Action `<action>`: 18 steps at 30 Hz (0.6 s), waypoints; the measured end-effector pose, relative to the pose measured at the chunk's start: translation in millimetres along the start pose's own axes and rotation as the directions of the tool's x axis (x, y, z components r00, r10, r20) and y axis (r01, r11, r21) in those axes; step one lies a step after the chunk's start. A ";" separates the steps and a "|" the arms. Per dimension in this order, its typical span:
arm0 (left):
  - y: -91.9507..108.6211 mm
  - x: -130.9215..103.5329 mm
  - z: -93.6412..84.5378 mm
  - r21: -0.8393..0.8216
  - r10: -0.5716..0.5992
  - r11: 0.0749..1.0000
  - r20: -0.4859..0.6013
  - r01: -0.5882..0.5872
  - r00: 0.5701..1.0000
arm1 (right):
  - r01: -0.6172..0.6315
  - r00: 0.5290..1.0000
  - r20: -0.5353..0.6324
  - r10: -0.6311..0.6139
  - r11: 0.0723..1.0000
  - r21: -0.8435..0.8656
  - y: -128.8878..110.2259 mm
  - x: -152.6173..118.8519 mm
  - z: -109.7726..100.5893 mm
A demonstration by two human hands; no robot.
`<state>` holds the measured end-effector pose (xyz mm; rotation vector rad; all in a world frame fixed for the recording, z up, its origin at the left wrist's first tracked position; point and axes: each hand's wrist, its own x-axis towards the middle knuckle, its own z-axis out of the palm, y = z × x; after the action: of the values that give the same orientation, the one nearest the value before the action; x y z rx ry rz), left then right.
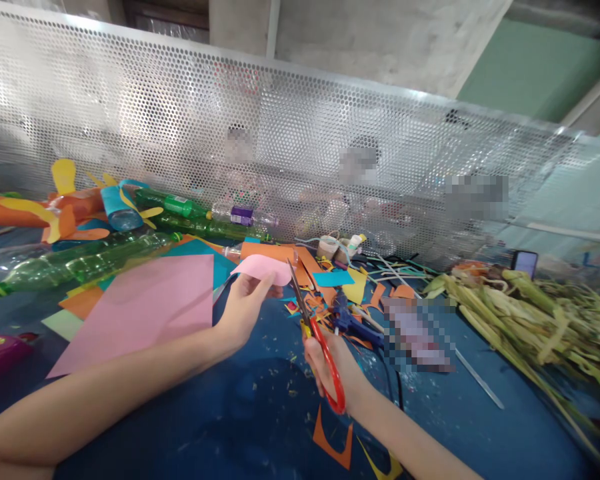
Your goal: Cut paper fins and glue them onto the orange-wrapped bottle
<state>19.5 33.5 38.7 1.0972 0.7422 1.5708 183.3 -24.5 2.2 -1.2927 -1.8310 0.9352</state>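
Observation:
My left hand pinches a small piece of pink paper between thumb and fingers, held above the blue table. In my right hand is a pair of scissors with red handles, gripped closed by the fingers. Its blades point up and away, at the right end of the pink piece; whether they touch the paper I cannot tell. A large pink sheet lies to the left of my left hand, over other coloured sheets. Beyond the pink piece rests a bottle wrapped in orange paper.
Green plastic bottles and paper propellers crowd the left back. A blue glue gun lies among paper scraps right of centre. Dried corn husks are heaped at the right. A perforated metal panel stands along the back.

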 end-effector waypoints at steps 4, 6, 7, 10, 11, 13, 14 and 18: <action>1.3 1.2 0.2 0.035 0.019 0.999 -0.008 -0.018 1.000 | -0.019 0.999 -0.037 0.019 1.000 0.007 -5.2 -0.4 0.6; 1.4 2.3 -0.1 0.036 0.025 0.999 -0.010 -0.024 1.000 | -0.014 1.000 -0.026 0.015 1.000 0.013 -5.9 -0.5 0.7; 1.2 2.8 -0.5 0.033 0.027 0.999 -0.008 -0.027 1.000 | -0.011 1.000 -0.019 0.011 1.000 0.012 -5.7 -0.5 0.6; -0.6 3.9 -2.2 0.033 0.041 0.999 -0.002 -0.041 0.999 | -0.005 1.000 -0.002 0.005 1.000 -0.004 -3.9 0.1 -0.1; -1.3 4.3 -2.9 0.042 0.049 0.998 -0.004 -0.049 0.999 | -0.005 1.000 0.002 0.005 1.000 -0.012 -3.3 0.4 -0.6; -2.6 5.4 -4.4 0.074 0.068 0.995 -0.004 -0.068 0.998 | -0.008 1.000 0.014 0.008 1.000 -0.024 -2.3 1.2 -1.9; -3.1 6.2 -5.1 0.096 0.079 0.992 -0.002 -0.078 0.997 | -0.012 1.000 0.021 0.012 1.000 -0.027 -1.9 1.6 -2.7; -2.5 10.7 -7.4 0.189 0.136 0.973 0.003 -0.134 0.991 | -0.047 0.998 0.043 0.048 0.999 -0.015 0.2 3.0 -5.6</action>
<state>13.1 45.0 36.5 1.3027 0.8518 1.6459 187.4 -20.6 5.2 -1.3397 -1.8501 0.9845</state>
